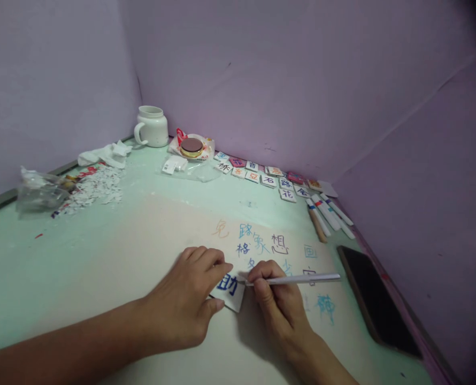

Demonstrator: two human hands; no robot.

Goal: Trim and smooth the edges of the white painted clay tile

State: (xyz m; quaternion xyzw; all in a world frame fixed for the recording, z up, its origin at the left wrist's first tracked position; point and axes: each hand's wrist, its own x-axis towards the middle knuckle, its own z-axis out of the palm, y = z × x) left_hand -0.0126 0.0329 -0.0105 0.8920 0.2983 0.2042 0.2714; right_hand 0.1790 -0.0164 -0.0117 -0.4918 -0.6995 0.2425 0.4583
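right hand point(280, 305) grip closed on white pen point(302, 279), left hand point(190, 299) pinching character card point(230, 291) on table point(101, 256)

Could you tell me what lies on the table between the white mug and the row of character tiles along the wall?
In the head view, a small round tin on a crinkled wrapper lies between the mug and the tiles.
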